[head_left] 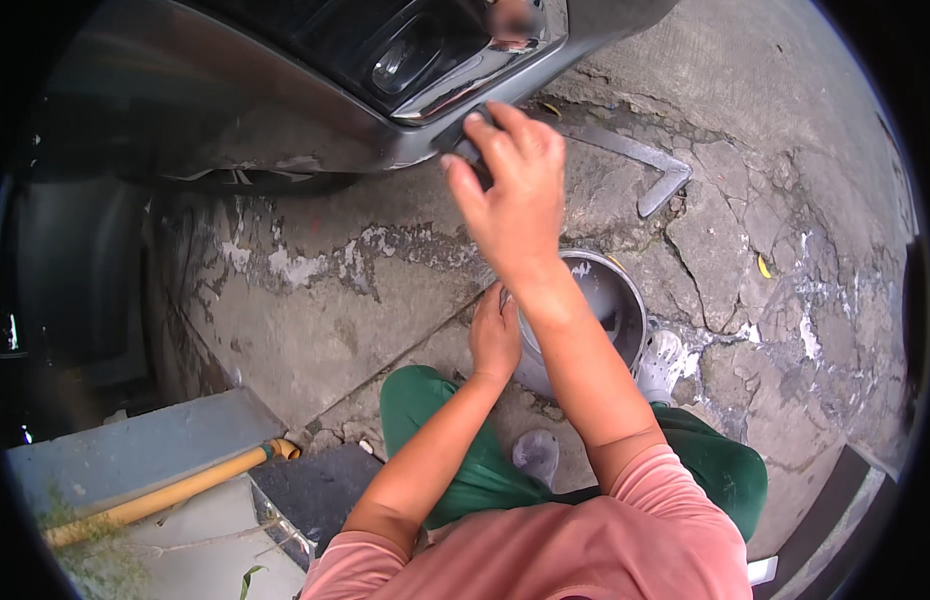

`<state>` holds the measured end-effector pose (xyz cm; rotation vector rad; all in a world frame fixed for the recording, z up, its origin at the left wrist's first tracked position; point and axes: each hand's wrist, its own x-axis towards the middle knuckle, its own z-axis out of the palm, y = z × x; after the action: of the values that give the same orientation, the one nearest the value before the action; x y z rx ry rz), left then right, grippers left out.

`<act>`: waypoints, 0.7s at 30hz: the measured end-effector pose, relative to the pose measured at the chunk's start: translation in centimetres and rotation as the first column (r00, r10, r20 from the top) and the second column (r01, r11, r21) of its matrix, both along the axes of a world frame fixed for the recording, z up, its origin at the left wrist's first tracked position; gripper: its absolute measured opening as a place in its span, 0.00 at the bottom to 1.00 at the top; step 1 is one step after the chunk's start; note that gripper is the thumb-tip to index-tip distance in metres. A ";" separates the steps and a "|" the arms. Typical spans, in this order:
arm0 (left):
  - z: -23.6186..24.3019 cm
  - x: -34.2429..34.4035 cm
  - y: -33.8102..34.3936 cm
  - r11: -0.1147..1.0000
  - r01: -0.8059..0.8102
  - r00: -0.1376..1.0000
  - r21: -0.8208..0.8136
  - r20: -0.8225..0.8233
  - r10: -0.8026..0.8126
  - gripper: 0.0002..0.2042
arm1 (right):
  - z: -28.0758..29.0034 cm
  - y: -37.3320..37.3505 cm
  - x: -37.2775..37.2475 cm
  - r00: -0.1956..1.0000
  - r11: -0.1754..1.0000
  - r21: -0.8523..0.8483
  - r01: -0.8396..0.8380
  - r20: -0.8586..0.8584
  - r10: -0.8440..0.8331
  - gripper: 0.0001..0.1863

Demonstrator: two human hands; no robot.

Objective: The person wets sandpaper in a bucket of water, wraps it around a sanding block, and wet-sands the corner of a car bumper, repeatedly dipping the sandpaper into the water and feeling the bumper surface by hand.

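Note:
My right hand (517,185) reaches forward to the lower corner of a dark grey car bumper (315,120). Thumb and fingers are closed round a small dark pad (473,152), held at the bumper's edge; its kind is hard to make out. Lower down, my left hand (496,335) is beside the left wall of a round grey bucket (630,290), its fingers curled and partly hidden behind my right forearm. A sliver of something dark shows at those fingers. The bucket stands between my feet, and its inside is partly covered by my forearm.
A flat grey angled metal piece (665,170) lies on the cracked concrete (725,220) right of the bumper. At the lower left are a grey ledge (155,440), a yellow pipe (175,492) and some plants (90,545). My pale clog (663,360) is against the bucket's right side.

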<state>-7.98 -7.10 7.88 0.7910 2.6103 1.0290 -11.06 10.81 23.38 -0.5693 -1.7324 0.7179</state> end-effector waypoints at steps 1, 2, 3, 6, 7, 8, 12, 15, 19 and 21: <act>1.0 0.8 1.3 0.999 -0.036 0.995 0.001 0.092 0.036 0.19 | -0.8 1.0 0.3 0.996 0.996 -0.029 0.087 0.010 -0.087 0.24; 1.5 0.9 1.2 0.999 -0.035 0.995 0.000 0.095 0.035 0.19 | -0.9 1.4 0.3 0.987 0.985 -0.058 0.162 0.005 -0.162 0.24; 2.0 0.9 1.1 0.994 0.071 0.995 -0.085 0.078 -0.065 0.19 | -0.8 0.1 0.3 0.989 0.988 -0.054 0.145 0.027 -0.144 0.24; 1.9 0.0 1.0 0.990 0.098 0.994 -0.105 0.050 -0.094 0.19 | 0.1 -2.3 0.1 0.992 0.993 -0.042 -0.114 0.053 0.116 0.23; 1.5 0.2 1.0 0.999 0.031 0.998 -0.031 0.054 -0.029 0.19 | 0.0 -1.0 0.1 1.000 0.999 -0.030 -0.012 0.021 0.013 0.23; 1.3 0.5 1.1 0.998 -0.035 0.997 0.042 0.069 0.032 0.19 | -0.4 1.0 0.2 0.996 0.995 -0.022 0.093 -0.005 -0.093 0.23; 1.4 0.8 0.5 0.986 0.117 0.993 -0.119 0.043 -0.112 0.18 | -0.6 -2.3 0.2 0.998 0.999 -0.034 -0.028 0.047 0.029 0.23; 0.7 0.2 1.0 0.992 0.016 0.998 -0.121 0.057 -0.009 0.19 | -0.9 0.2 0.4 1.000 1.000 -0.026 -0.015 0.023 0.015 0.22; -3.1 -0.3 -1.5 0.998 0.037 0.997 0.048 0.063 -0.040 0.21 | 0.5 -1.9 0.3 1.000 0.998 -0.063 0.005 -0.008 -0.006 0.23; -2.3 0.8 -1.1 0.989 0.075 0.978 0.124 0.186 -0.097 0.17 | 0.1 -2.9 1.8 0.954 0.957 -0.056 -0.285 0.080 0.289 0.23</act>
<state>-7.16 -8.24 5.61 0.7812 2.3526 1.1792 -9.21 7.88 23.51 -0.3856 -1.9074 0.9488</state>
